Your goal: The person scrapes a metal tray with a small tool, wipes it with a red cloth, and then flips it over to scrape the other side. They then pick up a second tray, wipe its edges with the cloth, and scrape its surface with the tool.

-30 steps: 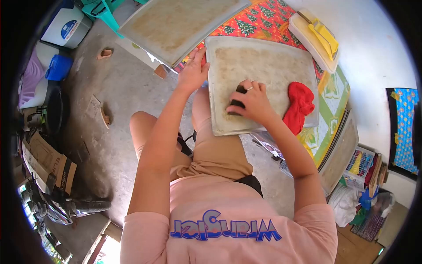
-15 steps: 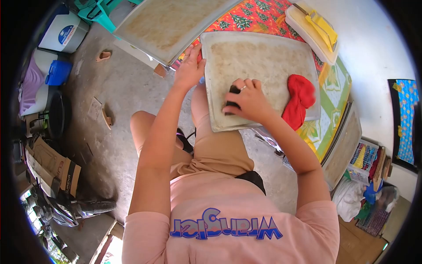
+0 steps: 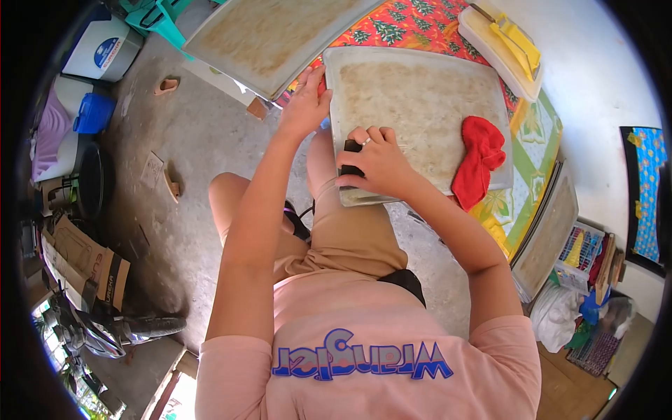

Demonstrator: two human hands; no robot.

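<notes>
A flat metal baking tray [image 3: 420, 91] with a brown-stained surface lies partly over the table and partly over my lap. My right hand [image 3: 381, 164] is closed around a dark rectangular block [image 3: 352, 159], pressed to the tray's lower left area; the block's exact kind I cannot make out. Along the tray's left rim rests my left hand [image 3: 306, 105], its fingers stretched out and touching the edge. To the right of my right hand, a crumpled red cloth [image 3: 479, 161] lies on the tray's right side, partly overhanging its lower edge.
Another stained tray [image 3: 273, 42] lies at the upper left. The table bears a red tree-patterned cloth [image 3: 392, 31] and a green-and-yellow cloth [image 3: 521, 178]. A pale container [image 3: 514, 77] with a yellow-bladed tool [image 3: 516, 45] stands at the back right. More trays [image 3: 549, 224] lean at the right.
My right hand has slid the dark block left and slightly up, closer to the tray's left rim. My left hand stays at the edge.
</notes>
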